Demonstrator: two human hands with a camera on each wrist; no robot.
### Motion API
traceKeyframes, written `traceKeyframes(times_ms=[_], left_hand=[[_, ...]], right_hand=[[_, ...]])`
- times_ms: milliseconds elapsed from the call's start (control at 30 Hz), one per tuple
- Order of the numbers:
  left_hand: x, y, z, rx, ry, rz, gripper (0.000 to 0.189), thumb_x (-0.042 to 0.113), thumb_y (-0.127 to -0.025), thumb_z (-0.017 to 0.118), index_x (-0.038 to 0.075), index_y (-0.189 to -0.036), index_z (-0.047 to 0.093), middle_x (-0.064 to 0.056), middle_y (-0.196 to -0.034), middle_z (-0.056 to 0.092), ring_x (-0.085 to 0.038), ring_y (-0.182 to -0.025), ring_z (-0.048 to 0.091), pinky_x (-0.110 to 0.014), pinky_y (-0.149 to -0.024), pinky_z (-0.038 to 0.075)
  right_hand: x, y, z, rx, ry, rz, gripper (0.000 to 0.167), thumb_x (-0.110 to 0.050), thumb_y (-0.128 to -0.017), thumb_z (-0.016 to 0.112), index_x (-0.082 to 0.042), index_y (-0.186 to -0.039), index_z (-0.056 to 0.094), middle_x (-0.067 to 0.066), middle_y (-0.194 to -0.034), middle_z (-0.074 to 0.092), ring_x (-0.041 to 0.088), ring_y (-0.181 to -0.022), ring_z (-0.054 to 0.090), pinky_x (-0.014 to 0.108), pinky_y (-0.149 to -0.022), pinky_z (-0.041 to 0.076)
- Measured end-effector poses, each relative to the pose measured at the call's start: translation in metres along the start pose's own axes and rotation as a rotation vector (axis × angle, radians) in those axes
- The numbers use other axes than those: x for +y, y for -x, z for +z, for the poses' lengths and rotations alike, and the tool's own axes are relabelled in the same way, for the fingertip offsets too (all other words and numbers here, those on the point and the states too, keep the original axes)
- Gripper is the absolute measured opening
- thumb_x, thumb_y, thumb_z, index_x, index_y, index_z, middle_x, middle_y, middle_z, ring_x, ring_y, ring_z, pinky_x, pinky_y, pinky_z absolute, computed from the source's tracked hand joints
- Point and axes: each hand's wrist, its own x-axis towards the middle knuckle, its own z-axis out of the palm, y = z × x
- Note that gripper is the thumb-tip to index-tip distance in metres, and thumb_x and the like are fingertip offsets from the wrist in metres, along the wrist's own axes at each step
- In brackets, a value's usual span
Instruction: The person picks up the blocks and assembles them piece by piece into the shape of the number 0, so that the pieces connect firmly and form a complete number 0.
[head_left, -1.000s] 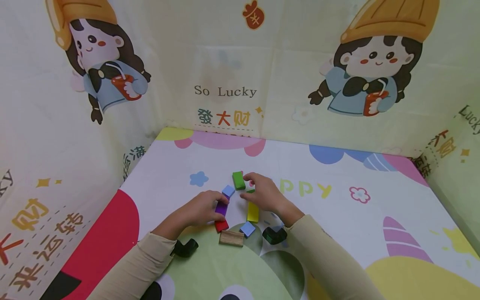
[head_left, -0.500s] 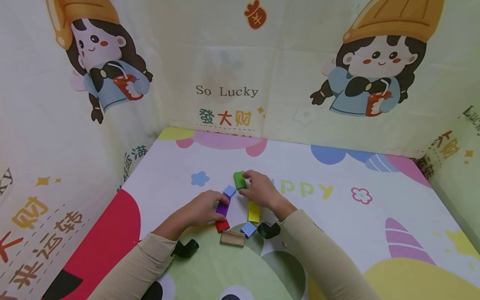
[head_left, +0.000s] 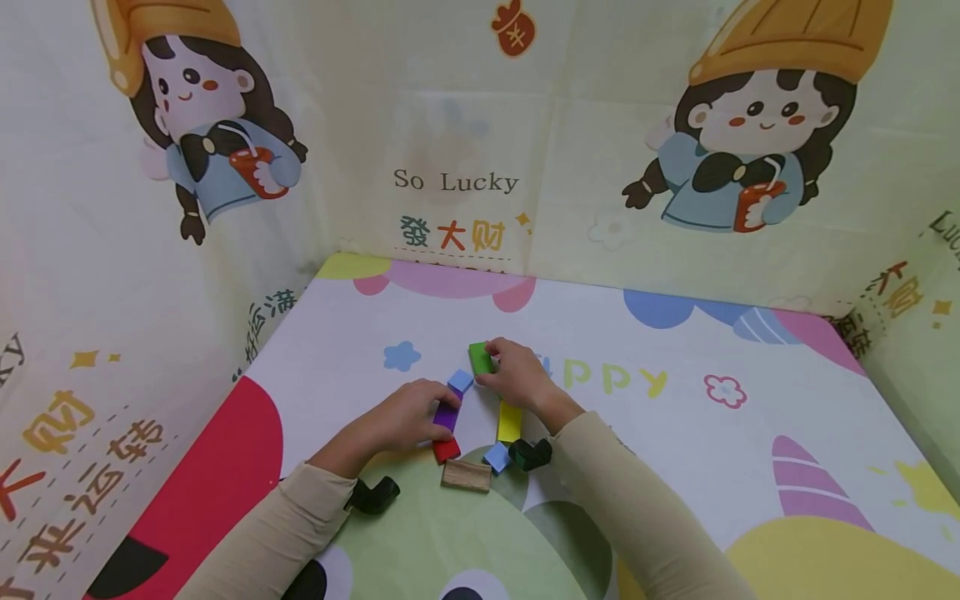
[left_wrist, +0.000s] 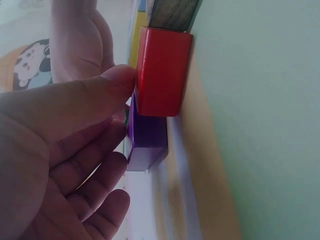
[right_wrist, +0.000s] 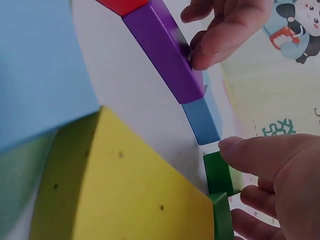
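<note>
Toy blocks lie in a rough ring on the patterned table. My left hand (head_left: 408, 414) reaches in from the left, fingertips against the outer side of the purple block (head_left: 447, 416); its thumb touches the edge by the red block (left_wrist: 164, 72). At the ring's far end my right hand (head_left: 525, 375) pinches a green block (head_left: 480, 358) between thumb and fingers, close to a light blue block (right_wrist: 204, 117). A yellow block (head_left: 509, 422) lies below the right hand. Against its far end stands a second green block (right_wrist: 223, 220), hidden under that hand in the head view.
Nearest me in the ring are a wood-grain block (head_left: 466, 476) and another light blue block (head_left: 497, 457). A black wrist device (head_left: 530, 454) on the right arm hangs beside that blue block. Printed cloth walls (head_left: 465, 125) enclose the table's back and sides.
My right hand has moved left and slightly away from me, closing its thumb and fingers on the far green block. The left hand stays by the purple block.
</note>
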Motion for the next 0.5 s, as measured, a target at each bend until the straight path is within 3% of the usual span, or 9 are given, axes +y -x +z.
traceKeyframes(times_ms=[500], left_hand=[[-0.0008,-0.0028,0.0016,-0.016,0.020,-0.017,0.039,0.012,-0.083,0.083,0.008,-0.118,0.068,-0.007,-0.122,0.062,-0.027,-0.114,0.054,-0.041,-0.089,0.053]], right_hand=[[-0.0036,-0.0062,0.0022,0.014,0.026,0.051,0.051,-0.024,-0.093,0.072,-0.002,-0.135,0.054,0.015,-0.128,0.061,0.027,-0.105,0.057,0.040,-0.096,0.049]])
